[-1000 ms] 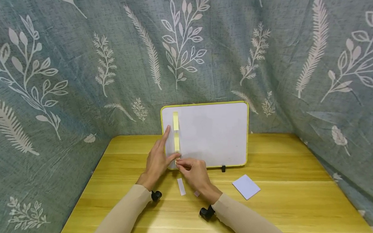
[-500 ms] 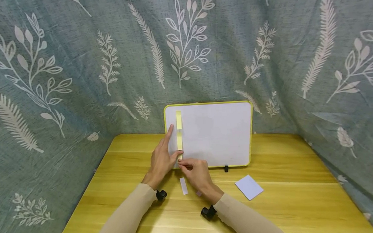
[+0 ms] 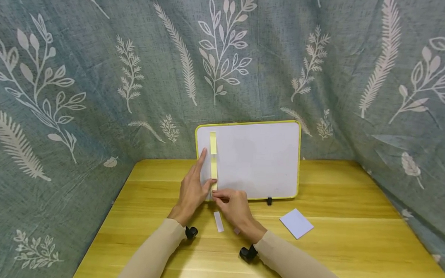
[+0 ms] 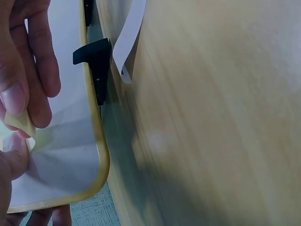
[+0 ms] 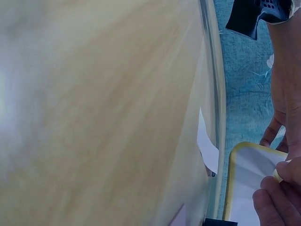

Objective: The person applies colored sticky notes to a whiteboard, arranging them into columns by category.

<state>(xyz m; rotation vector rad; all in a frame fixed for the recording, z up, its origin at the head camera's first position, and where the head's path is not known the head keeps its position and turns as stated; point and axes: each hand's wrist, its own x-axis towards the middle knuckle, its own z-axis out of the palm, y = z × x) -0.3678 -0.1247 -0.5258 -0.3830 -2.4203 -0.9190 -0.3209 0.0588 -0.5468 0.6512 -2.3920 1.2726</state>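
The lowest yellow strip (image 4: 22,123) sits near the lower left corner of the whiteboard (image 3: 257,162), pinched between the thumb and fingers of the right hand (image 3: 234,207). The left hand (image 3: 191,192) grips the board's edge, index finger straight, thumb against the strip, other fingers behind. The strip could crease or stick askew, probably from its curled end; a hard push might tip the board. The left thumb stands in the way. A white slip (image 3: 219,222), pinkish slip (image 3: 237,231) and pale pad (image 3: 296,223) lie in front.
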